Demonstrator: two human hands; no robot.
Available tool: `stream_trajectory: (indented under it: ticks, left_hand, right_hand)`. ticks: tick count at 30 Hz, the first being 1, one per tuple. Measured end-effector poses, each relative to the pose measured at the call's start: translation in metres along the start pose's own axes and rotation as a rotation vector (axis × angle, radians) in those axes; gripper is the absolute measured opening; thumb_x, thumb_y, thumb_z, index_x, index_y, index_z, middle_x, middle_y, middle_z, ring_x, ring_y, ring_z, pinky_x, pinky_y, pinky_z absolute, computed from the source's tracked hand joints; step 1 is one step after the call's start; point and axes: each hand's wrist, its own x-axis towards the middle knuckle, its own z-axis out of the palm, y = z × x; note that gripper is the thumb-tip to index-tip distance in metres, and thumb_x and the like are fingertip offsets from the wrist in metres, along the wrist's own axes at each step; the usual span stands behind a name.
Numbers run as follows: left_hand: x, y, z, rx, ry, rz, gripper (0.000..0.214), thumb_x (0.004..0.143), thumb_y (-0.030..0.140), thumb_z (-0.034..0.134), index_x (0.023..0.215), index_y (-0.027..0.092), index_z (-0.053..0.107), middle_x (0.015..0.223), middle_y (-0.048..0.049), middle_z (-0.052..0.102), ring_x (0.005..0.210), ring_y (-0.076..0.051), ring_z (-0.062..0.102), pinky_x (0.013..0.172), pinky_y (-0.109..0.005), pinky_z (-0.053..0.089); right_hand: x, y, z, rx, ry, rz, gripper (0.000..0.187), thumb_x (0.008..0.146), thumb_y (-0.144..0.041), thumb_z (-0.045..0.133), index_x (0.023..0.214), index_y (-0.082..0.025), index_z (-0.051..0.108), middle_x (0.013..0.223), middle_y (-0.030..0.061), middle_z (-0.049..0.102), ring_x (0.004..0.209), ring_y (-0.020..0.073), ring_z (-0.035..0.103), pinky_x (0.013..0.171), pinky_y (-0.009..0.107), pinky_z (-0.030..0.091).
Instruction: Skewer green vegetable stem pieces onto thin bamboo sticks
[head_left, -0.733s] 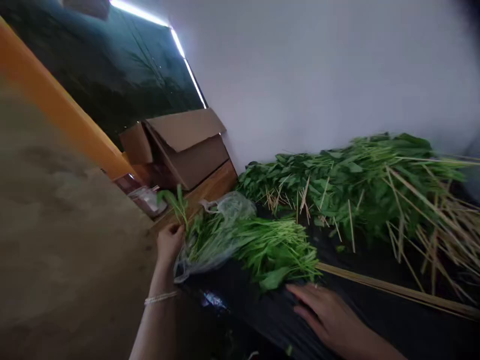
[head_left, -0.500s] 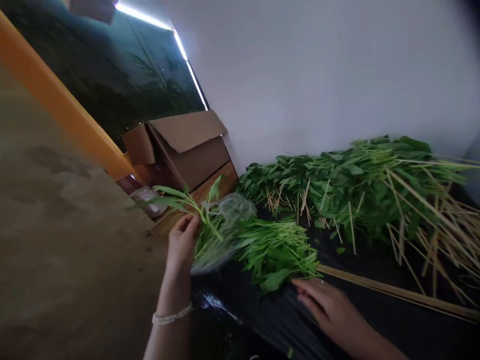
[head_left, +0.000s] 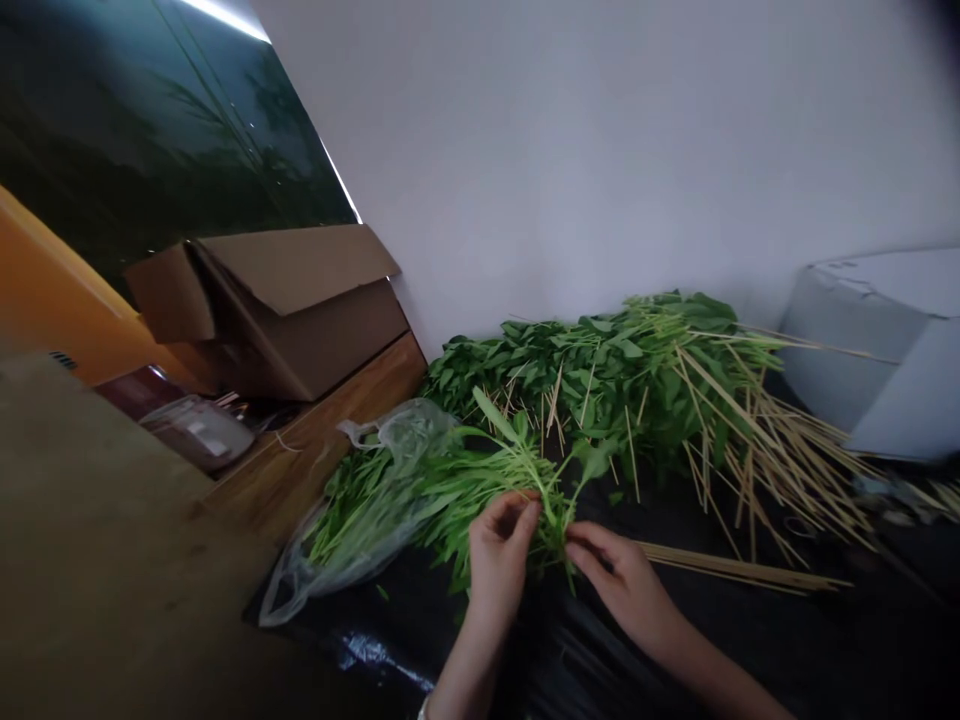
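Observation:
My left hand (head_left: 501, 550) pinches a leafy green sprig (head_left: 552, 505) by its stem. Close against the sprig's lower end is my right hand (head_left: 626, 580), thumb and fingertips pressed together on it. Behind the left hand lies a loose pile of leafy greens (head_left: 450, 490), partly hidden by that hand. More greens sit in a clear plastic bag (head_left: 360, 560) to the left. A bundle of thin wooden sticks (head_left: 739, 570) rests on the black sheet (head_left: 600, 670), right of my right hand.
Along the wall runs a heap of greens on sticks (head_left: 600, 365), its sticks poking forward and right. A cardboard box (head_left: 322, 340) stands open-flapped at the back left on a wooden surface (head_left: 315, 455). At the right is a whitish box-like container (head_left: 847, 340).
My left hand has moved right, from beside the plastic bag to in front of the loose pile, carrying the sprig. My right hand now meets it at the stem. The view has shifted right.

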Motion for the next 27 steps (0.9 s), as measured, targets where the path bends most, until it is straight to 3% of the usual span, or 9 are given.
stream_trajectory:
  ticks: [3,6,7,8,11,14,17,20,27]
  left_hand:
    - [-0.007,0.005,-0.014,0.138,-0.176,-0.048,0.026,0.08,0.032,0.065,0.099,0.014,0.07,0.085,-0.0076,0.074,0.072,-0.018,0.064,0.065,-0.026,0.049]
    - [-0.013,0.026,-0.033,0.341,-0.405,-0.029,0.019,0.084,0.03,0.062,0.091,0.017,0.074,0.073,-0.0044,0.073,0.067,-0.017,0.064,0.062,-0.025,0.047]
    - [-0.012,0.036,-0.038,0.396,-0.399,0.03,0.02,0.087,0.03,0.059,0.086,0.018,0.074,0.071,-0.0037,0.072,0.067,-0.017,0.064,0.062,-0.026,0.047]
    - [-0.009,0.045,-0.042,0.454,-0.317,0.126,0.02,0.089,0.03,0.058,0.086,0.019,0.074,0.074,-0.0038,0.073,0.07,-0.017,0.064,0.065,-0.027,0.047]
    - [0.009,0.064,-0.044,0.742,-0.15,0.536,0.015,0.087,0.026,0.061,0.092,0.023,0.075,0.091,-0.0054,0.072,0.086,-0.021,0.061,0.081,-0.035,0.045]
    - [0.031,0.062,-0.04,0.982,-0.228,0.713,0.017,0.088,0.024,0.061,0.098,0.026,0.073,0.105,-0.0056,0.071,0.097,-0.023,0.056,0.085,-0.039,0.042]
    - [0.042,0.049,-0.037,1.135,-0.372,0.757,0.024,0.088,0.026,0.061,0.111,0.028,0.067,0.119,-0.0052,0.066,0.113,-0.026,0.05,0.088,-0.042,0.038]
    - [0.044,0.041,-0.04,1.193,-0.49,0.746,0.025,0.089,0.029,0.059,0.114,0.028,0.065,0.111,-0.005,0.068,0.115,-0.025,0.048,0.091,-0.042,0.034]
    - [0.031,0.049,-0.044,1.266,-0.444,0.674,0.022,0.095,0.029,0.047,0.096,0.023,0.069,0.089,-0.0056,0.067,0.097,-0.022,0.051,0.088,-0.04,0.033]
  right_hand:
    - [0.001,0.003,-0.004,-0.043,0.023,-0.022,0.03,0.092,-0.041,0.047,0.106,-0.021,0.065,0.096,0.0048,0.066,0.088,0.0181,0.062,0.079,0.03,0.047]
    - [0.003,0.005,-0.007,-0.1,0.044,-0.059,0.028,0.093,-0.04,0.045,0.104,-0.022,0.063,0.095,0.0045,0.064,0.091,0.0185,0.06,0.082,0.031,0.046]
    - [0.003,0.005,-0.008,-0.119,0.05,-0.078,0.027,0.094,-0.039,0.045,0.102,-0.022,0.064,0.094,0.0044,0.063,0.093,0.0188,0.059,0.083,0.032,0.045]
    - [0.003,0.005,-0.008,-0.136,0.054,-0.095,0.026,0.093,-0.039,0.045,0.1,-0.022,0.064,0.095,0.0044,0.063,0.093,0.019,0.059,0.084,0.032,0.044]
    - [0.001,0.002,-0.007,-0.166,0.057,-0.133,0.023,0.093,-0.037,0.046,0.098,-0.023,0.064,0.094,0.0038,0.063,0.091,0.0189,0.058,0.083,0.032,0.044]
    - [0.0,-0.002,-0.006,-0.18,0.036,-0.181,0.022,0.094,-0.035,0.045,0.098,-0.023,0.064,0.09,0.003,0.063,0.089,0.0187,0.057,0.082,0.033,0.043]
    - [0.0,-0.004,-0.006,-0.183,0.019,-0.216,0.022,0.095,-0.035,0.045,0.096,-0.023,0.064,0.088,0.0032,0.063,0.088,0.0188,0.056,0.081,0.033,0.043]
    - [0.001,-0.004,-0.007,-0.174,0.024,-0.213,0.024,0.095,-0.036,0.043,0.096,-0.023,0.063,0.089,0.0041,0.063,0.088,0.0193,0.057,0.082,0.034,0.044]
    - [-0.004,-0.007,-0.007,-0.246,0.171,-0.171,0.028,0.095,-0.042,0.042,0.113,-0.024,0.053,0.109,0.0071,0.06,0.106,0.0223,0.054,0.092,0.039,0.041]
